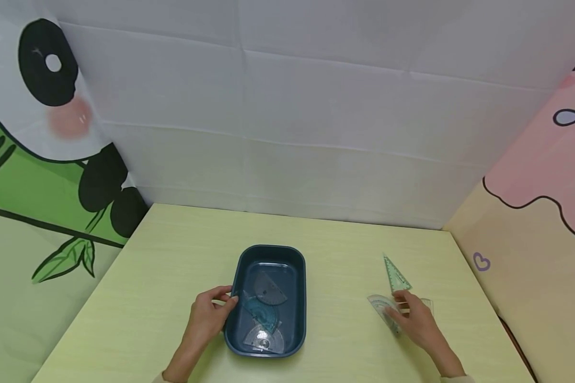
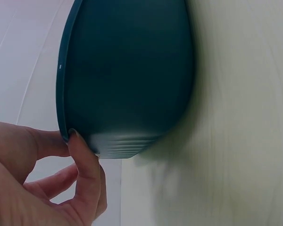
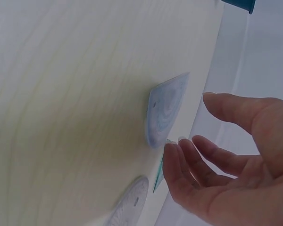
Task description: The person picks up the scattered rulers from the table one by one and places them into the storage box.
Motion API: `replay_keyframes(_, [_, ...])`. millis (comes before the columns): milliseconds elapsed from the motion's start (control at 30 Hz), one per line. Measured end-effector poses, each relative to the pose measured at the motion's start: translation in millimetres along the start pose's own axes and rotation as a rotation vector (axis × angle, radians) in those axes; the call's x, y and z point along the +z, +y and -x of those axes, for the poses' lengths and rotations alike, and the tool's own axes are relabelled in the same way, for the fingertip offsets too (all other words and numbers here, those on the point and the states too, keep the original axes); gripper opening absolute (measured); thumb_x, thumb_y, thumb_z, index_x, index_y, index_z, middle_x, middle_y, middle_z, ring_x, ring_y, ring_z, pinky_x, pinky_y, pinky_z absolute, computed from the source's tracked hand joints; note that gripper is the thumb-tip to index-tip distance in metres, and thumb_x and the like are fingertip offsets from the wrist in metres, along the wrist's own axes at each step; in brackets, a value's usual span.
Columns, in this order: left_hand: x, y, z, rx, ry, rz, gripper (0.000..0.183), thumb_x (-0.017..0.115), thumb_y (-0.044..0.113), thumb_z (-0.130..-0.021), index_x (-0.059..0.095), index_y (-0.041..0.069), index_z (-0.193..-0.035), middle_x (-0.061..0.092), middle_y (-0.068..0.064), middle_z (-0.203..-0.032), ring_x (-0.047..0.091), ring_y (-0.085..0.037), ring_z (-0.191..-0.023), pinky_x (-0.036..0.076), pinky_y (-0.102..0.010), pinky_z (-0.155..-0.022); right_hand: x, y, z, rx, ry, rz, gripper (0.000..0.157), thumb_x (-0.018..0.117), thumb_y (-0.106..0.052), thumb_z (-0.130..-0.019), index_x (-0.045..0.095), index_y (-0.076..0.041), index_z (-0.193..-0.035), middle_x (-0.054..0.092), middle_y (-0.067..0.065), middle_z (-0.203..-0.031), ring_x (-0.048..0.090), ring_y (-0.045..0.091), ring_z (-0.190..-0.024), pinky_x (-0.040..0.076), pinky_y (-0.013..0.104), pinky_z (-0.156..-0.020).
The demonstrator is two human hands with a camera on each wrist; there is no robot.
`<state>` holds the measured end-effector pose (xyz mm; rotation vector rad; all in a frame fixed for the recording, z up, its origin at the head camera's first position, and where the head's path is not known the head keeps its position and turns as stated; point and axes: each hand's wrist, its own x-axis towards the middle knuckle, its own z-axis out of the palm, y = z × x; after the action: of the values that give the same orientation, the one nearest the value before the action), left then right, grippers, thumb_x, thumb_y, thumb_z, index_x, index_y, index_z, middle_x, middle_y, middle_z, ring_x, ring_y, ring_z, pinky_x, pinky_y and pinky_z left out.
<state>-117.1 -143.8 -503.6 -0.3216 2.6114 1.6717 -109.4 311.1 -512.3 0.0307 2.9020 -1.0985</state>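
My left hand (image 1: pixel 208 314) pinches the left rim of a dark blue tray (image 1: pixel 299 276), thumb on one side and fingers on the other in the left wrist view. In the tray lie a clear protractor (image 1: pixel 270 290), a blue protractor (image 1: pixel 264 315) and another clear protractor (image 1: pixel 273 340). To the right, my right hand (image 1: pixel 414 319) hovers over a clear protractor (image 3: pixel 165 110), thumb and fingers apart and nothing between them. A green set square (image 1: pixel 395 274) lies just beyond its fingertips. Partly hidden behind this hand is another clear protractor (image 3: pixel 132 205).
The pale wooden table (image 1: pixel 196 229) meets a white cloth backdrop (image 1: pixel 316 106) at its far edge. A printed panda panel (image 1: pixel 38 175) borders the left side, and a pink and beige panel (image 1: pixel 522 250) the right.
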Motion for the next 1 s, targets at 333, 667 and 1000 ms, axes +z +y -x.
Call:
replay_keyframes(333, [-0.1,0.1,0.5,-0.007,-0.006,0.013,0.032,0.072,0.007,-0.093,0.07,-0.006,-0.122,0.066,-0.011,-0.092,0.061,-0.017,-0.067,0.051,-0.029,-0.051,1.7,3.0,-0.8,0.027,-0.008,0.053,0.047,0.076,-0.007,-0.092,0.055,0.016,-0.127,0.062,0.029,-0.12,0.063,0.041,-0.106,0.055,0.05,-0.089])
replay_keyframes(667, [-0.3,-0.6,0.8,-0.007,-0.005,0.01,0.032,0.072,0.007,-0.093,0.07,-0.006,-0.122,0.066,-0.011,-0.092,0.061,-0.017,-0.068,0.05,-0.029,-0.051,4.2,3.0,-3.4,0.013,-0.018,0.132,0.055,0.082,-0.01,-0.087,0.057,0.016,-0.128,0.062,0.027,-0.118,0.063,0.04,-0.106,0.054,0.052,-0.088])
replay_keyframes(1000, [0.1,-0.3,1.4,0.012,0.005,0.007,0.031,0.073,0.007,-0.093,0.07,-0.007,-0.12,0.066,-0.011,-0.091,0.06,-0.016,-0.067,0.05,-0.029,-0.051,5.1,4.0,-3.2,0.015,-0.021,0.175,0.058,0.085,-0.013,-0.084,0.057,0.015,-0.128,0.06,0.025,-0.116,0.062,0.037,-0.104,0.052,0.051,-0.086])
